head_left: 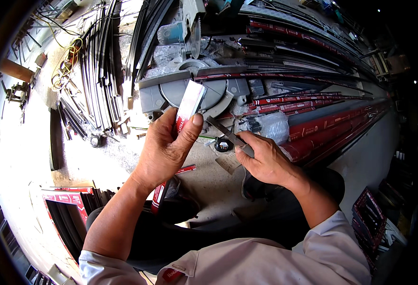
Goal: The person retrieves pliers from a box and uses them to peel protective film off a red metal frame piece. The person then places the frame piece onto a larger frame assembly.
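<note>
My left hand (159, 147) is closed around a length of metal profile (190, 100) wrapped in white and red film, its cut end pointing up and away from me. In my right hand (268, 159) is a flat dark file (224, 129), gripped near one end and slanting up to the left. The file's tip is close to the profile's right side, with a small gap between them. Just beyond both hands stands a mitre saw (213, 92), its round blade (194, 38) raised. A red-filmed strip lies along its fence.
A black tape measure (223, 145) rests on the floor below the file. Long dark profiles (99, 71) lie to the left; red-wrapped bundles (332, 128) stretch out on the right. Red-edged frames (66, 204) are stacked at lower left. A yellow cable (66, 71) coils at far left.
</note>
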`<state>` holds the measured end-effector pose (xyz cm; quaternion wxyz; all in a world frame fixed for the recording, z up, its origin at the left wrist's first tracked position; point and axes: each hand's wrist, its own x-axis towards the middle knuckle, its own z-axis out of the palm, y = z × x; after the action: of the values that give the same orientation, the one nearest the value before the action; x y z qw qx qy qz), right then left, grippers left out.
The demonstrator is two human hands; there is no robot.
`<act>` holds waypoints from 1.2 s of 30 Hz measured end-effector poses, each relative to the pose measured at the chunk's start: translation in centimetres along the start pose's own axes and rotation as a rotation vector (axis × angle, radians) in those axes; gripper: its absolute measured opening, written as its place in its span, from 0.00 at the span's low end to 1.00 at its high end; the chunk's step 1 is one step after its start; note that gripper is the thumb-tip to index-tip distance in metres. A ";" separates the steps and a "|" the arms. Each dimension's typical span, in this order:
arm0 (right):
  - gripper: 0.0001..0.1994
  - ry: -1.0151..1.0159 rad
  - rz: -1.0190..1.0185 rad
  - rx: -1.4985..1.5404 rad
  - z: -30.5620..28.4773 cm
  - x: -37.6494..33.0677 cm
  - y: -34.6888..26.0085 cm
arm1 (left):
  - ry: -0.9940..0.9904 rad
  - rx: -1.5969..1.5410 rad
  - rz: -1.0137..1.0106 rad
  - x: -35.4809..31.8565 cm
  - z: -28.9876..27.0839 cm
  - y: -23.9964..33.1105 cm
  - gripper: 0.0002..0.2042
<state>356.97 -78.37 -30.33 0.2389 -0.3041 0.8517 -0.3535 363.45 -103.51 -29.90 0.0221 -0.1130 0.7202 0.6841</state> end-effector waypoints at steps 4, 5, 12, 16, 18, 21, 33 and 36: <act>0.11 -0.020 0.023 -0.026 0.1 -0.1 0.9 | 0.030 0.103 0.021 0.0 0.0 -0.3 0.20; 0.12 -0.036 0.037 -0.034 0.2 -0.1 1.2 | 0.033 0.089 0.008 0.0 0.1 0.0 0.20; 0.12 -0.102 0.141 -0.090 1.5 -0.5 3.8 | 0.117 0.257 0.134 -0.2 0.0 -0.9 0.21; 0.13 -0.064 0.140 -0.128 2.1 -0.9 5.2 | 0.105 0.417 0.158 -0.2 -0.1 -0.6 0.22; 0.13 -0.023 0.127 -0.134 2.2 -1.0 5.4 | 0.058 0.498 0.115 -0.3 -0.2 -0.1 0.19; 0.14 0.054 0.102 -0.116 2.4 -0.9 4.9 | 0.010 0.549 0.058 -0.4 -0.2 0.2 0.18; 0.18 0.256 0.011 0.120 1.5 -0.6 4.0 | -0.046 0.531 0.051 -0.4 -0.3 -0.4 0.19; 0.17 0.165 0.049 -0.043 2.1 -0.5 5.7 | 0.009 0.480 0.115 -0.5 0.1 -0.9 0.21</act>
<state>356.64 -75.79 -35.88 0.1700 -0.2580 0.8832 -0.3528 364.07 -103.42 -30.66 0.0060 -0.0666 0.8675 0.4929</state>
